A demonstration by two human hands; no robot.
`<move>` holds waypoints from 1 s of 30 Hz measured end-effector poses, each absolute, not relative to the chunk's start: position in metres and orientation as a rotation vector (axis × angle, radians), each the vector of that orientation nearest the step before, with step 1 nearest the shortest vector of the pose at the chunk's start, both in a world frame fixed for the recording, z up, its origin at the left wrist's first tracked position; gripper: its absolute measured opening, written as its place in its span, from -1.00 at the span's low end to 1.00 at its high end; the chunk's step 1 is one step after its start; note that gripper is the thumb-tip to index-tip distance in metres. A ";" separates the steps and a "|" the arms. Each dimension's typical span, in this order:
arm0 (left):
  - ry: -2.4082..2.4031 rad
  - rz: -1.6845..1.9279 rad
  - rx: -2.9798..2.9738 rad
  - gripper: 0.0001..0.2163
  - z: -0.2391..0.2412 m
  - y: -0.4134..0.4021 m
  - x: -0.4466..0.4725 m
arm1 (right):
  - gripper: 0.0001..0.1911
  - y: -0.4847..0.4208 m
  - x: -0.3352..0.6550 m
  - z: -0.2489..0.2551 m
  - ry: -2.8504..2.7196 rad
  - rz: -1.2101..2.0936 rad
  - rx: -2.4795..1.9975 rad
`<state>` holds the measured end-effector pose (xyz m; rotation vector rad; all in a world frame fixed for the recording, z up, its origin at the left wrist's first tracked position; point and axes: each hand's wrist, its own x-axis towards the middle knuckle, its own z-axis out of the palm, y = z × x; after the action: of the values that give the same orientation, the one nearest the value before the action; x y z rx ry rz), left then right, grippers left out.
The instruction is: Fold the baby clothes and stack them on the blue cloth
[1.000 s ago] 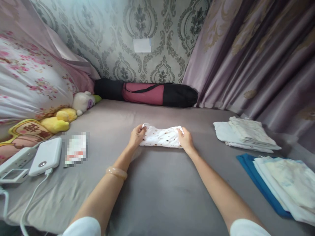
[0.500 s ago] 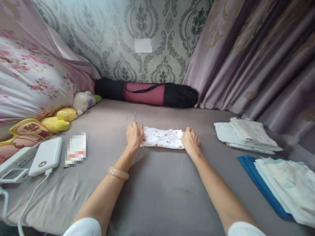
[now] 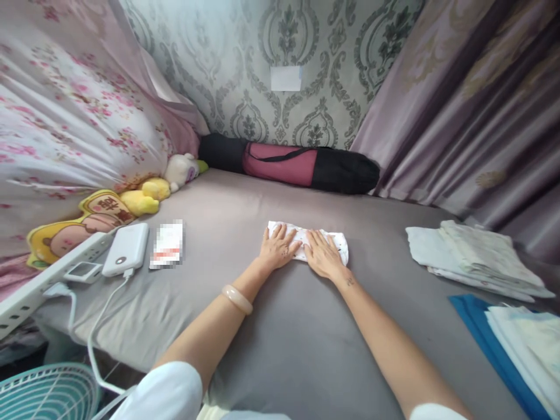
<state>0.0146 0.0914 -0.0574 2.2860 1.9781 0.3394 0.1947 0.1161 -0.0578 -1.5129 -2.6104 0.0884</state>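
A folded white cloth [image 3: 303, 234] with small dark and brown prints lies flat on the grey bed sheet [image 3: 306, 338]. Spread over its left half is my left hand [image 3: 278, 247], palm down with fingers stretched out. My right hand [image 3: 324, 254] rests flat on the right half, its fingers also extended. Both palms press the cloth's top face and cover much of it. A pale bangle [image 3: 237, 300] circles my left forearm.
Right of my hands sit a stack of folded pale cloths [image 3: 476, 256] and a pile on blue fabric [image 3: 472, 321]. At left are a power bank [image 3: 126, 248], a power strip [image 3: 56, 274] and plush toys [image 3: 144, 198]. A long black-and-maroon bag [image 3: 280, 166] lies by the wall; a fan [image 3: 48, 394] stands lower left.
My hands have let go of the cloth's two ends and moved inward, now flat on top of it. The view has turned left, bringing the fan into sight.
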 end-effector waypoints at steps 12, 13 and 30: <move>1.912 0.249 2.115 -0.38 -0.054 0.093 -0.021 | -0.33 0.127 0.235 -0.066 -2.538 0.161 -1.708; 1.923 0.242 2.109 -0.38 -0.053 0.093 -0.021 | -0.34 0.127 0.236 -0.067 -2.533 0.175 -1.714; 2.122 0.612 1.989 -0.51 -0.042 0.100 -0.041 | -0.36 0.124 0.243 -0.035 -2.179 0.160 -1.772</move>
<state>-0.0407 0.0997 -0.0420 1.9885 2.1216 0.6123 0.2427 0.1237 -0.0355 -1.7723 -2.1787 0.1600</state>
